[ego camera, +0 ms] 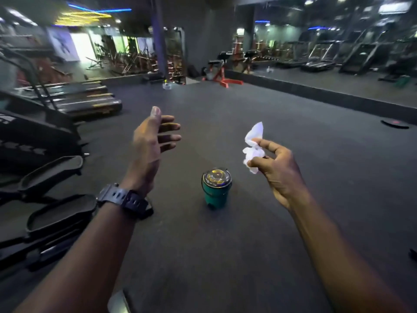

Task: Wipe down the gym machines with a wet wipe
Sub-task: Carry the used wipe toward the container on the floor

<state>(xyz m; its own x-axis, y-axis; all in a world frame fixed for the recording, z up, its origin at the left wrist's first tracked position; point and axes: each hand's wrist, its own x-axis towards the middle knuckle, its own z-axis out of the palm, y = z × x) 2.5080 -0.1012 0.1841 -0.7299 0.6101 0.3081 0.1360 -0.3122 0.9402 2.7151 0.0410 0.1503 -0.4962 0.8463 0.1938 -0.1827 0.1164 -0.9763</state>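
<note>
My right hand [276,170] pinches a crumpled white wet wipe [253,146] between thumb and fingers, held up over the dark gym floor. My left hand [151,141] is raised beside it with fingers straight and spread, holding nothing; a dark watch sits on that wrist. Below and between the hands a small green pedal bin [217,193] with a shiny lid stands on the floor. Black gym machines [45,141] with foot pedals line the left edge, close to my left arm.
A stair-climber [88,100] stands at the back left. A red bench [222,75] is at the far middle, and a mirror wall with reflected treadmills [320,57] runs along the right. A dark flat disc [394,123] lies on the floor at right.
</note>
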